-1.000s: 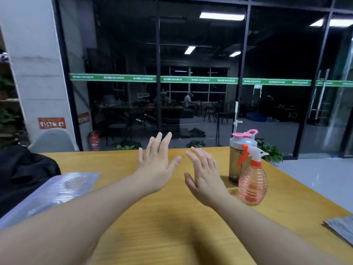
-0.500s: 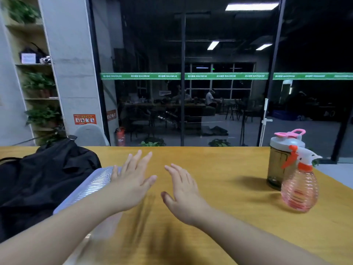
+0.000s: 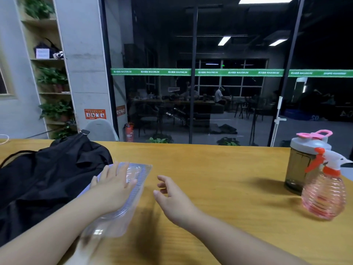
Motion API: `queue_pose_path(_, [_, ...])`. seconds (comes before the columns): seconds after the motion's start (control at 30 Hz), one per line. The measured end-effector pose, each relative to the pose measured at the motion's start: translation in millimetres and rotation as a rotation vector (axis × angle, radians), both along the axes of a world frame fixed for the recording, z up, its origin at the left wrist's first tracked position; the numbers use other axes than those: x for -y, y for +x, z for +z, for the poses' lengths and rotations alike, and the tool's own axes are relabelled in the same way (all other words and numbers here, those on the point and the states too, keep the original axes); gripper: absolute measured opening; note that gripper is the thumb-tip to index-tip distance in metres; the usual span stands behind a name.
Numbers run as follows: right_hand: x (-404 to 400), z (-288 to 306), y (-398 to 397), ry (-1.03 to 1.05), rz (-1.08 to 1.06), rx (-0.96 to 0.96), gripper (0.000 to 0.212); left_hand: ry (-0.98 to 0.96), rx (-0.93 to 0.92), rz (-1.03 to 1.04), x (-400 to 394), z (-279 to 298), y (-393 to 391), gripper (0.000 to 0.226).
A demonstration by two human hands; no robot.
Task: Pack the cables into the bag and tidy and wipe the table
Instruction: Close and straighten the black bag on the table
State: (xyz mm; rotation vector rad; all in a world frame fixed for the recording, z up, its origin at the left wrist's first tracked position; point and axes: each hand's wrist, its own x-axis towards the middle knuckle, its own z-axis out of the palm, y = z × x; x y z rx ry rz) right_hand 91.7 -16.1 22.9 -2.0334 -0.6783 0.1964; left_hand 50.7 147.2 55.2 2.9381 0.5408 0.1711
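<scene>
Dim, overhead-lit (wide-angle edge warp)

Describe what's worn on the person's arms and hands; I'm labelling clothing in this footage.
Nothing is worn that shows. Both forearms are bare up to the picture's edge, with no sleeves in view. The left hand and right hand carry no gloves, rings, watch, bands or markings.
</scene>
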Motion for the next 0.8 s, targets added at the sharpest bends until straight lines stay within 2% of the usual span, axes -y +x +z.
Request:
queue_pose_path(0.17, [-20.0, -1.7, -6.9, -0.016, 0.139, -0.034, 0.059, -0.005, -0.045, 0.109, -9.1, -10.9, 1.9, 0.065])
queue_pose_path(0.3, [-32.8, -4.2, -9.6, -0.065, 0.203, 0.013, 0.061, -0.053, -0.071, 0.157, -14.8, -18.0, 4.6, 0.071])
queue_pose_path(0.43, [-42.8, -4.2, -9.3, -0.005, 0.147, -0.014, 0.054, 0.006, 0.027, 0.145, -11.9, -16.4, 3.9, 0.067])
queue_pose_path(0.6, [-49.6, -4.1, -7.7, 0.109, 0.036, -0.075, 0.034, 0.028, 0.066, 0.135, -14.3, -15.0, 5.9, 0.070])
queue_pose_path(0.8, [-55.4, -4.6, -2.5, 0.177, -0.083, -0.152, 0.041, 0.005, 0.067, 0.133, -15.9, -13.8, 8.1, 0.077])
